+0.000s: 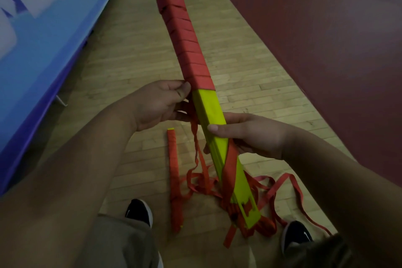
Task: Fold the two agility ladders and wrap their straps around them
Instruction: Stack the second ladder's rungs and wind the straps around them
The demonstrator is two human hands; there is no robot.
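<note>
A folded agility ladder [212, 104], a stack of yellow rungs, slants from upper middle down to lower right. Red strap [185, 35] is wound round its upper half in tight turns. My right hand [250, 135] grips the bare yellow stack at its middle, thumb on top. My left hand [161, 104] pinches the red strap beside the stack, just under the last turn. Loose red strap [272, 187] hangs from the ladder's lower end and lies tangled on the floor. A second ladder [175, 180], fully wrapped in red, lies on the floor below my hands.
I stand on a wooden floor [134, 61]. A blue padded barrier [43, 35] runs along the left, a dark red mat [326, 39] along the right. My two black shoes [139, 211] flank the loose strap.
</note>
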